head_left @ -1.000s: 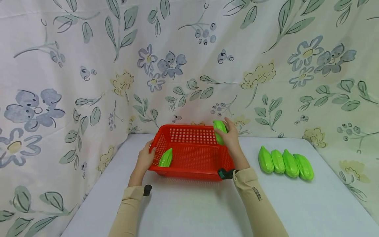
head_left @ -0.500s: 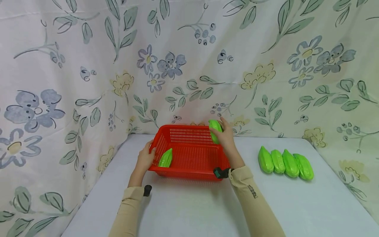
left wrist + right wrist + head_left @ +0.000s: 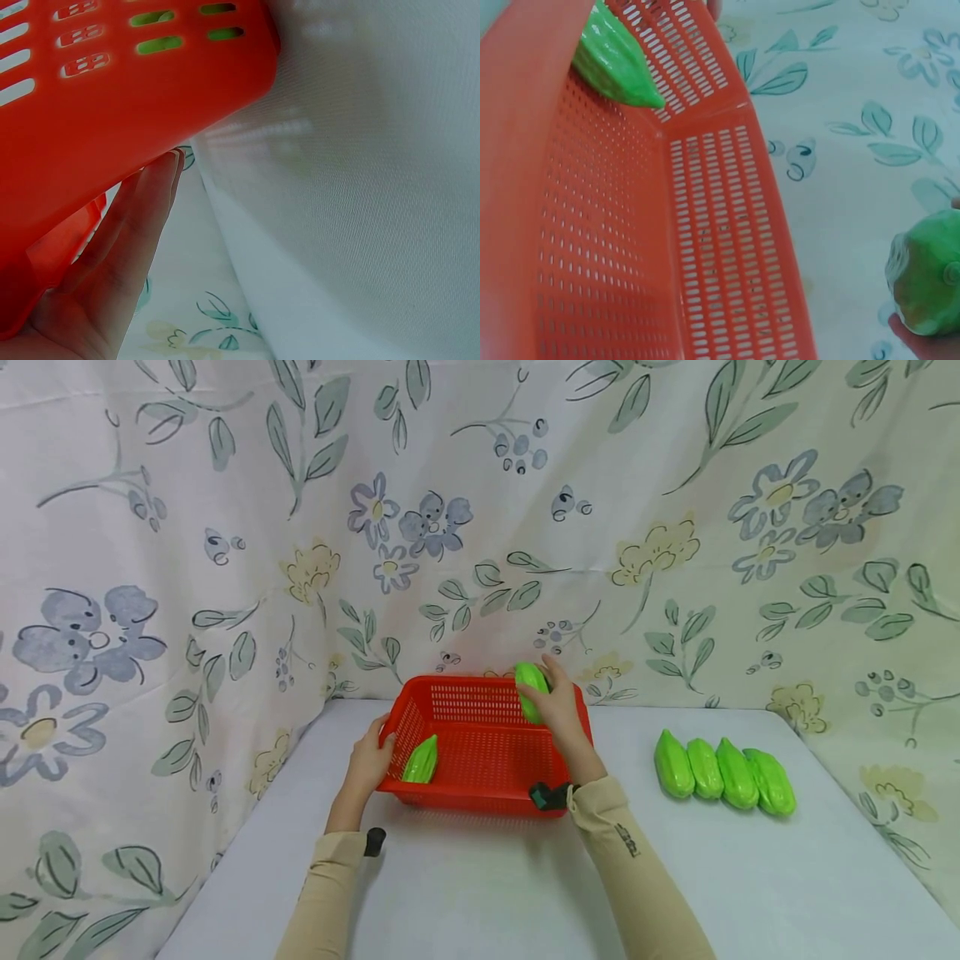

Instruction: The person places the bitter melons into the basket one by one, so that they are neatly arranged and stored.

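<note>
Red slotted basket (image 3: 465, 793): placed on the white table (image 3: 480, 885), just right of the left-hand fingers and below the right-hand fingers.

Left hand (image 3: 368, 764): grips the basket at the rim of its left end. In the left wrist view, the fingers (image 3: 139, 217) lie along the outside of the red wall.

Right hand (image 3: 564, 706): grasps one green gourd (image 3: 529, 692) between thumb and fingers. The held gourd is tilted and raised above the basket floor, overlapping the rear wall in the head view. In the right wrist view a gap shows between it and the basket rim.

Second gourd (image 3: 422, 762): lies inside the basket, at the left end, near the left-hand fingers and well apart from the right-hand fingers. Its pointed end faces rearward.

Row of four gourds (image 3: 721, 774): lies on the table, well to the right of the right-hand fingers, set side by side.

Floral cloth (image 3: 480, 510): hangs behind the basket, beyond the fingers of both hands. Tan sleeves (image 3: 637, 877) cover both forearms.
</note>
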Demonstrator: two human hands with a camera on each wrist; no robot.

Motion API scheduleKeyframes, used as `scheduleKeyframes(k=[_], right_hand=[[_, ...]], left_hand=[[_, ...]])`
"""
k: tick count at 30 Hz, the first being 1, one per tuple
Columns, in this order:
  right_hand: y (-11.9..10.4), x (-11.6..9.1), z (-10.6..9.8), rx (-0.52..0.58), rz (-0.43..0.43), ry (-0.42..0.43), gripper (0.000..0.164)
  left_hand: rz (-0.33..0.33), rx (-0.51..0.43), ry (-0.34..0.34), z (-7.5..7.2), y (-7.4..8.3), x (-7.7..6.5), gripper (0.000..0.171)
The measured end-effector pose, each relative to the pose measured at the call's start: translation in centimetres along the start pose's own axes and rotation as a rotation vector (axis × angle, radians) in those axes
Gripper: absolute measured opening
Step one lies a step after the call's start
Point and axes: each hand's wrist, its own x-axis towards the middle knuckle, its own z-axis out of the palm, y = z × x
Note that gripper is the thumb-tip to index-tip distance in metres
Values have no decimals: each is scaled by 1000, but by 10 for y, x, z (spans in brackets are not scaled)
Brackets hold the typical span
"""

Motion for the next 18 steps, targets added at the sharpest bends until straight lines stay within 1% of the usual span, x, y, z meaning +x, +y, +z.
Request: scheduleKeyframes(k=[6,18], right_hand=[[-2,0,6,-4,11,-21,74],[-3,-1,23,-40,-9,-63,73]], left_hand=[[2,1,0,0,0,0,50],[-7,-1,-2,-1,2,0,51]])
